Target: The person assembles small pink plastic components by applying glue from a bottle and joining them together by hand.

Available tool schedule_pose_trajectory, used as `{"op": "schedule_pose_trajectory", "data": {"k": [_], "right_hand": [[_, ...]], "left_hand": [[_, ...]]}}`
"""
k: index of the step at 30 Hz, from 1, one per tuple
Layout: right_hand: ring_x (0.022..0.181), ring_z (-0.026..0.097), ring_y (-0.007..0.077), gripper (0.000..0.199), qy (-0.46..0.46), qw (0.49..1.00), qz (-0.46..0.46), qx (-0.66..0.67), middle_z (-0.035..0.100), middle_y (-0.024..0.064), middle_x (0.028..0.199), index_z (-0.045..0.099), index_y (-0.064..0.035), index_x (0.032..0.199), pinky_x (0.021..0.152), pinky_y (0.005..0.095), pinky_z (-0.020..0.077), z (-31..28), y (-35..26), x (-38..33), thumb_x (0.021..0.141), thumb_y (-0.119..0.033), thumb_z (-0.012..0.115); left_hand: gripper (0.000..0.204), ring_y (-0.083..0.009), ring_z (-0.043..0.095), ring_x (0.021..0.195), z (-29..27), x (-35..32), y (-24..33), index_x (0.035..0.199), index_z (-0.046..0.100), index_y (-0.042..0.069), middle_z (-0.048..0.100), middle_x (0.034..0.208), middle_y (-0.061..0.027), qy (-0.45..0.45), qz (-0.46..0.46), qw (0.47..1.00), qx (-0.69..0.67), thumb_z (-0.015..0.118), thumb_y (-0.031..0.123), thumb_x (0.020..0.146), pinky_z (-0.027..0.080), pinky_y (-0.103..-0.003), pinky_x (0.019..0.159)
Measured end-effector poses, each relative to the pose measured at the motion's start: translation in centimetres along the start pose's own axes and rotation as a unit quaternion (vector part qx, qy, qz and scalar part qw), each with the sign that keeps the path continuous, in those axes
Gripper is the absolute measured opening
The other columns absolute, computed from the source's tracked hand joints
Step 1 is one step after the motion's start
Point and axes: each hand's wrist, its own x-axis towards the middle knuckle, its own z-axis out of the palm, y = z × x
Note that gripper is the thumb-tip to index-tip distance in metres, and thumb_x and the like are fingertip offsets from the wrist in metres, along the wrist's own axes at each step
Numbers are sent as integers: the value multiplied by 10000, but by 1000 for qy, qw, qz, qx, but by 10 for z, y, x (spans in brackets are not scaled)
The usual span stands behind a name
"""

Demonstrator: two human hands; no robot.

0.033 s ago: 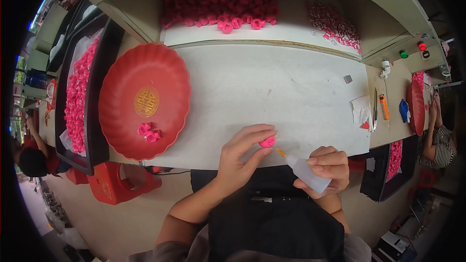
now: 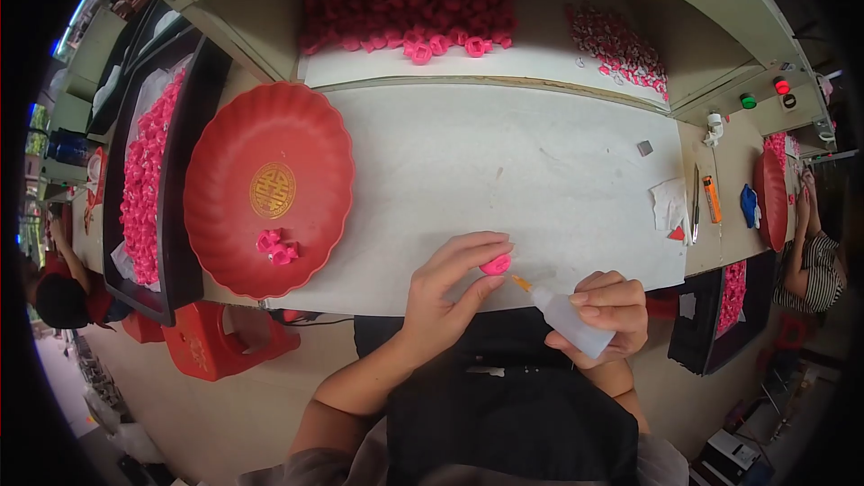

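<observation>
Between the thumb and fingers of my left hand (image 2: 447,286) is a small pink plastic piece (image 2: 496,265), pinched over the near edge of the white-covered table (image 2: 504,171). My right hand (image 2: 612,310) grips a translucent squeeze bottle (image 2: 576,324), tilted so that its thin orange tip (image 2: 520,283) points at the pink piece from a short distance. To the left stands a scalloped red tray (image 2: 229,157) with a gold emblem; a few pink pieces (image 2: 277,247) lie in its near part.
A shelf above the table holds a big heap of pink pieces (image 2: 405,0) and a smaller pink-and-silver pile (image 2: 621,49). A black bin (image 2: 184,261) of pink parts stands far left. Right: a pen (image 2: 696,202), an orange lighter-like object (image 2: 712,199), torn paper (image 2: 669,204). Co-workers sit at both sides.
</observation>
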Motion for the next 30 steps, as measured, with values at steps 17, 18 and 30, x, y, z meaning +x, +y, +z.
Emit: {"op": "schedule_pose_trajectory", "data": {"k": [17, 18, 30], "right_hand": [[755, 565, 205, 250, 16, 963, 270, 15, 532, 76, 882, 452, -24, 920, 676, 295, 477, -80, 145, 102, 705, 16, 574], [757, 569, 233, 235, 6, 966, 239, -100, 542, 81, 905, 478, -35, 915, 690, 308, 474, -86, 170, 116, 701, -11, 572], [860, 545, 305, 202, -157, 794, -3, -587, 572, 138, 914, 581, -106, 865, 764, 400, 419, -55, 248, 193, 723, -250, 575]], "left_hand": [[269, -158, 513, 974, -11, 2, -14, 1011, 564, -1, 550, 1054, -97, 60, -47, 993, -87, 577, -32, 744, 414, -265, 839], [269, -158, 513, 974, -9, 4, -12, 1011, 564, -1, 550, 1054, -97, 58, -45, 994, -87, 577, -32, 744, 414, -265, 839], [280, -141, 525, 955, -22, 4, -21, 1058, 545, 26, 551, 1052, -85, 31, -43, 998, -28, 585, 79, 786, 418, -262, 829]]}}
